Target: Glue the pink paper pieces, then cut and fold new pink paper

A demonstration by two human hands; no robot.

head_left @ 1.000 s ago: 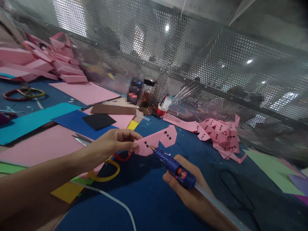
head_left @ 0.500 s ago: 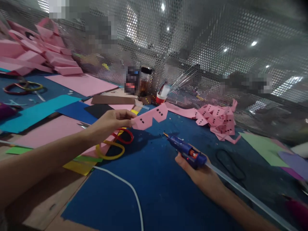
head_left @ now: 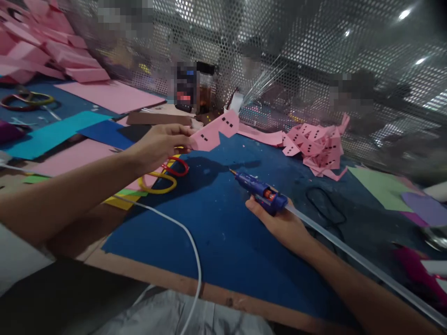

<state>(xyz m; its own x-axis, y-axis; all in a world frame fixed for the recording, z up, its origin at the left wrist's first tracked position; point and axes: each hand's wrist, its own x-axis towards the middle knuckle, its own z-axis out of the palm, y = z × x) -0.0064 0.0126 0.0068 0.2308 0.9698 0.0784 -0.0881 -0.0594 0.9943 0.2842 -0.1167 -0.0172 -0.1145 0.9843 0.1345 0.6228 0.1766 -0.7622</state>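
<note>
Pinched at its left end, a pink paper cutout [head_left: 212,136] with small black squares hangs above the table from my left hand [head_left: 164,142]. My right hand [head_left: 279,225] is wrapped round a blue hot glue gun [head_left: 256,186], its nozzle pointing up and left, below the cutout and apart from it. A long clear glue stick [head_left: 335,242] runs out of the gun's back. Under my left hand lie scissors with red and yellow handles [head_left: 159,184]. Farther right sits a heap of similar pink cutouts [head_left: 316,144].
The blue tabletop [head_left: 209,237] carries a white cable [head_left: 186,228] and a black cord loop [head_left: 324,204]. Pink strips [head_left: 63,51] pile up at the far left. A jar [head_left: 205,90] and a cup [head_left: 232,104] stand before a perforated metal screen [head_left: 296,46]. Coloured sheets [head_left: 377,188] lie right.
The view has tilted downward, so the table's front edge and the clothing on my lap now show. Both hands keep their holds, with the cutout and glue gun in nearly the same relation.
</note>
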